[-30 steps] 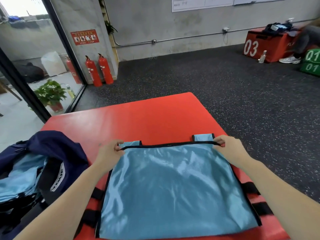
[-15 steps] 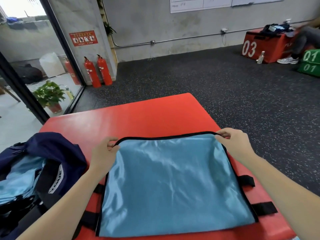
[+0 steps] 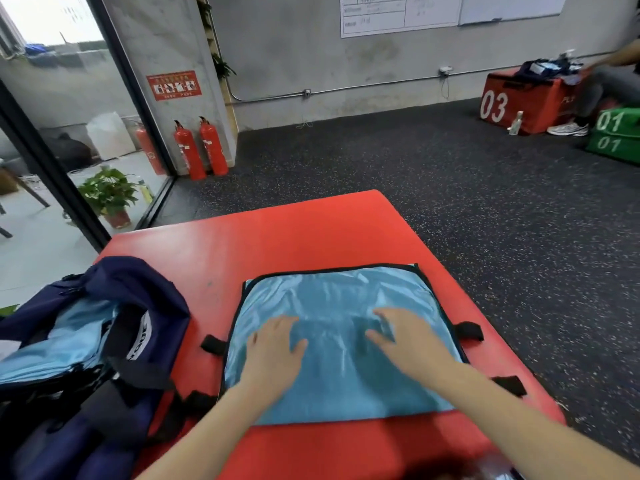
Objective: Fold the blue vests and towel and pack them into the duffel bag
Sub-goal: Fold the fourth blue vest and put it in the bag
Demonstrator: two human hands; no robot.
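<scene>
A: Where's the vest (image 3: pixel 341 344) rn?

B: Flat on the red worktop (image 3: pixel 277 237), folded to a rough square, black trim round the far and side edges. Black strap tabs stick out both sides. Both hands on top of it, palms down.

A: Gripping?

B: No. Left hand (image 3: pixel 273 344) spread flat w/ fingers apart, right hand (image 3: pixel 407 337) the same, pressing the fabric. Nothing pinched.

A: So which step?

B: Looks like smoothing a fold flat, imo. Probably needs another fold before packing, since it's wide next to the bag mouth. Next move calls for getting fingers under one edge and bringing it across, tabs tucked in.

A: Bag?

B: Navy duffel bag (image 3: pixel 90 341) sits open at the worktop's left, near the vest but not touching it. Light blue fabric already inside; can't tell if vest or towel.

A: Room to work?

B: Bare red surface beyond the vest's far edge, a strip at the near edge too. Right side is tight: the tabs reach close to the worktop edge, floor (image 3: pixel 485 220) below. Slippery-looking cloth, could slide off that way.
</scene>
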